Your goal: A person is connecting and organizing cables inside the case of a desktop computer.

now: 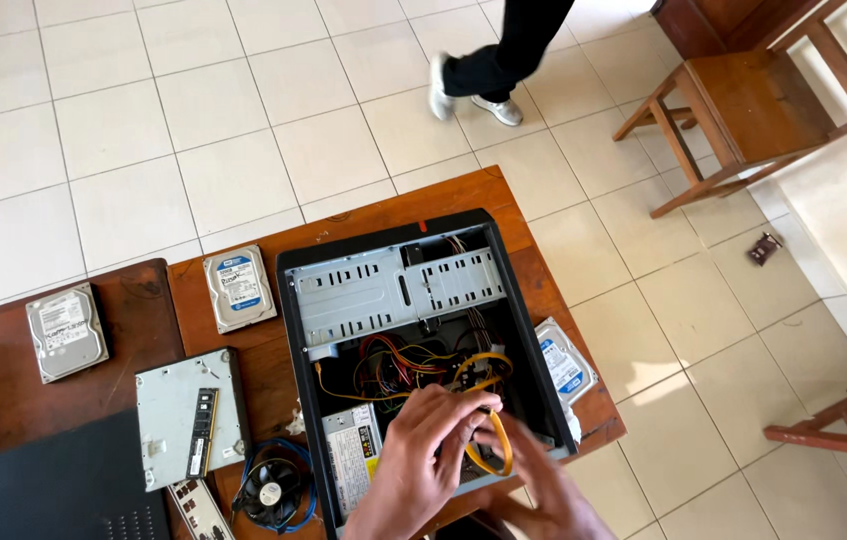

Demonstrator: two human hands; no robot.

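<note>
Head view looks straight down on an open computer case [424,350] lying on a brown wooden surface [244,330]. Both hands work at its 6 o'clock end, among a tangle of coloured wires [399,365]. A yellow flat cable [501,440] loops between them: the left hand [424,455] has its fingers curled round the cable's upper run, and the right hand [534,475], blurred, pinches the lower loop. Where the cable ends is hidden under the fingers. A grey power supply [352,465] sits inside the case at 7 o'clock of the hands, partly covered by the left wrist. The grey drive cage [394,285] fills the case at 12 o'clock.

Outside the case, one hard drive [239,288] lies at 10 o'clock, another hard drive [66,332] farther toward 9, and a third drive [566,362] pokes out from under the case at 3 o'clock. A metal plate with a memory stick [202,432] on it lies at 8 o'clock, a cooler fan [272,490] beside it. Someone's legs [489,70] stand on the tiled floor at 12 o'clock, near a wooden chair [744,110].
</note>
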